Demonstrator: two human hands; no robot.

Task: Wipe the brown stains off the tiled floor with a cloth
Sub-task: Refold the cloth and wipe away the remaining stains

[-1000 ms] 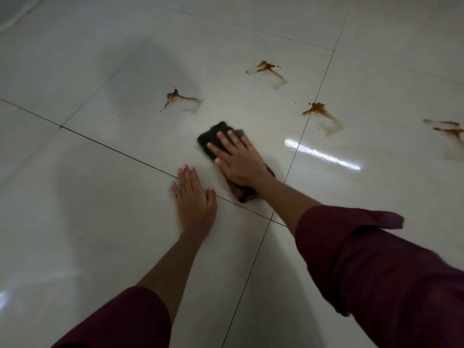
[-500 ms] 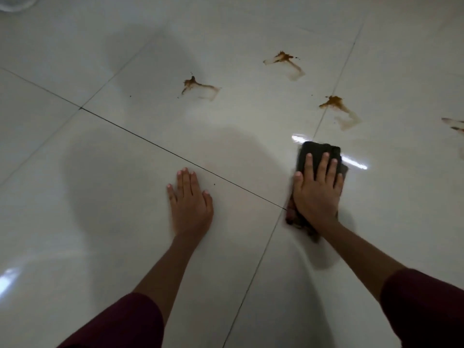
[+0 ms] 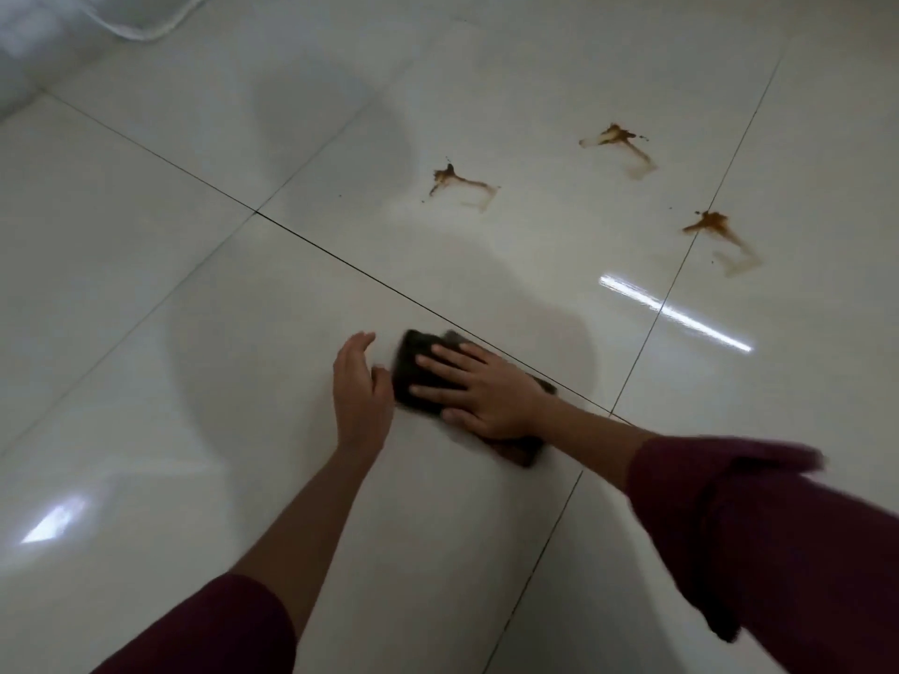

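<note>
From the head view, the right hand [image 3: 486, 389] presses flat, fingers straight, on the dark folded cloth [image 3: 419, 369], near the middle. The left hand [image 3: 361, 381] is loose beside it. Three brown stains [image 3: 459, 183] lie farther away. The cloth could smear them if dirty.

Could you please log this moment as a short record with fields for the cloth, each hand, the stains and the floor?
cloth: dark, flat on the floor
right hand: fingers spread, pressing on the cloth
left hand: fingers straight, just left of the cloth, holding nothing
stains: three brown ones in view, beyond the cloth, none touched
floor: glossy pale tiles, dark joints
</note>
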